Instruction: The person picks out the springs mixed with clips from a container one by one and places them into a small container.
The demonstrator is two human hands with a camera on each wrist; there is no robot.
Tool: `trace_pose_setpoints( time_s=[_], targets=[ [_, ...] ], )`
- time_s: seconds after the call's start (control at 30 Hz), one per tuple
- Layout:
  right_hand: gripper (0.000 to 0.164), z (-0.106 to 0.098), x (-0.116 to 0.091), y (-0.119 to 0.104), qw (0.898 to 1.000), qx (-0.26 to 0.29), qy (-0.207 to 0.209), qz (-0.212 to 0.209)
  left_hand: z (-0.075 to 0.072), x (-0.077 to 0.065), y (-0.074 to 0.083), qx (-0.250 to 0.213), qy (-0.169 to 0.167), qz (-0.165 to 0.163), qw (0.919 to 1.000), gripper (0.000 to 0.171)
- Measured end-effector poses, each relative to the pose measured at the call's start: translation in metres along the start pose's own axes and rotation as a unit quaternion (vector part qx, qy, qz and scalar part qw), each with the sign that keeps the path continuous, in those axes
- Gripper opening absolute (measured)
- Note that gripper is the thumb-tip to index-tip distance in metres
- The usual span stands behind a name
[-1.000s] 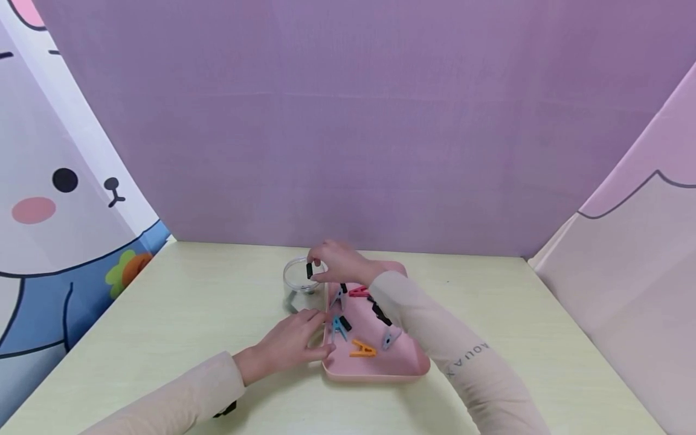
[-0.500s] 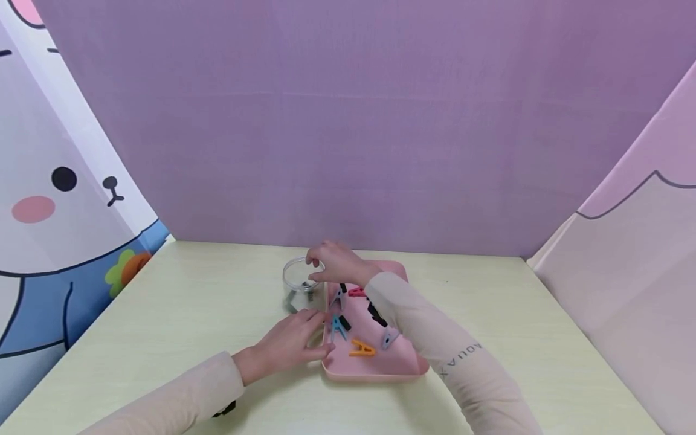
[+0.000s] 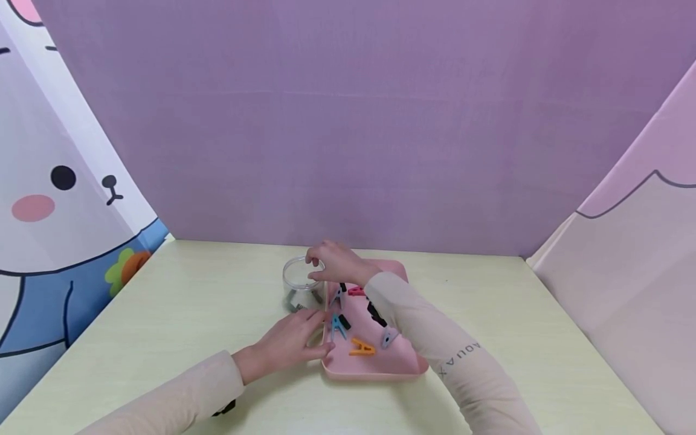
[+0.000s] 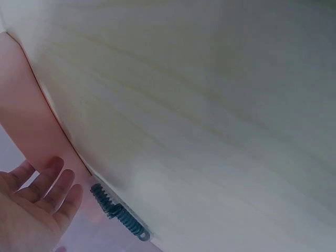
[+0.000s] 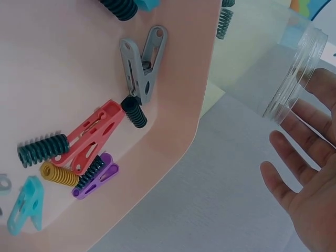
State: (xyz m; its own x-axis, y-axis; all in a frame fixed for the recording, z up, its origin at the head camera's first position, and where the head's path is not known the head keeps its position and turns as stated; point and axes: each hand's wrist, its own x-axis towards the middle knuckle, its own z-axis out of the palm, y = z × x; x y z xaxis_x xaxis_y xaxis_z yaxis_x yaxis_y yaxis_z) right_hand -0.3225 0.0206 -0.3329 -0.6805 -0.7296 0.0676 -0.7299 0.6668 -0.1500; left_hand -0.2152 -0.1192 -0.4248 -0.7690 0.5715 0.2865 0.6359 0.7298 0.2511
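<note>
My right hand (image 3: pixel 338 263) hovers at the mouth of a clear jar (image 3: pixel 304 279), fingers loosely bent with nothing between them. In the right wrist view its fingertips lie by the jar's rim. Dark coil springs (image 5: pixel 224 23) lie inside the jar. My left hand (image 3: pixel 288 343) rests at the left edge of a pink tray (image 3: pixel 375 378), fingers spread. Inside the tray are a grey clothespin (image 5: pixel 152 63), a red clothespin (image 5: pixel 100 131), a purple clothespin (image 5: pixel 100 177), a yellow spring (image 5: pixel 59 174) and dark springs (image 5: pixel 43 149). My right forearm hides part of the tray.
Nearer the tray's front lie an orange clothespin (image 3: pixel 362 348), a blue clothespin (image 3: pixel 337 327) and a pale lavender clothespin (image 3: pixel 389 337). The pale tabletop (image 3: pixel 190 314) meets a purple cloth wall (image 3: pixel 348 133) at the back. Printed cloth panels stand at both sides.
One second ago my right hand pinched a dark spring over the jar. The spring has left its fingers and dropped into the jar. My left hand stays in place.
</note>
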Motion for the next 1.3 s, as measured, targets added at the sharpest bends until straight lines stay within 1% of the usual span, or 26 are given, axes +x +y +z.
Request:
trace_pose_setpoints(
  time_s=[0.33, 0.5, 0.7, 0.8, 1.0, 1.07, 1.3],
  targets=[
    [0.029, -0.004, -0.002, -0.001, 1.000, 0.007, 0.011, -0.002, -0.002, 0.000, 0.000, -0.005, -0.002, 0.001, 1.0000, 0.055],
    [0.028, -0.009, -0.005, 0.001, 1.000, 0.012, 0.024, -0.008, -0.001, 0.001, 0.000, -0.006, -0.008, -0.004, 0.9999, 0.059],
    [0.028, -0.015, -0.011, 0.003, 0.999, 0.028, 0.024, -0.008, -0.001, 0.001, -0.001, 0.000, -0.013, -0.008, 0.9999, 0.063],
    [0.027, -0.016, -0.015, 0.004, 0.999, 0.026, 0.026, -0.009, -0.001, 0.001, -0.001, 0.003, -0.014, -0.009, 0.9999, 0.061],
    [0.026, -0.014, -0.023, 0.009, 0.999, -0.001, 0.029, -0.018, 0.000, 0.001, -0.001, 0.002, -0.008, -0.007, 0.9999, 0.058],
    [0.026, -0.013, -0.027, 0.011, 1.000, -0.007, 0.025, -0.018, 0.000, 0.000, 0.000, 0.001, -0.004, -0.004, 1.0000, 0.056],
    [0.025, -0.007, -0.043, 0.017, 1.000, 0.000, 0.005, -0.023, 0.001, -0.001, 0.001, 0.002, 0.010, 0.000, 0.9999, 0.050]
  ],
)
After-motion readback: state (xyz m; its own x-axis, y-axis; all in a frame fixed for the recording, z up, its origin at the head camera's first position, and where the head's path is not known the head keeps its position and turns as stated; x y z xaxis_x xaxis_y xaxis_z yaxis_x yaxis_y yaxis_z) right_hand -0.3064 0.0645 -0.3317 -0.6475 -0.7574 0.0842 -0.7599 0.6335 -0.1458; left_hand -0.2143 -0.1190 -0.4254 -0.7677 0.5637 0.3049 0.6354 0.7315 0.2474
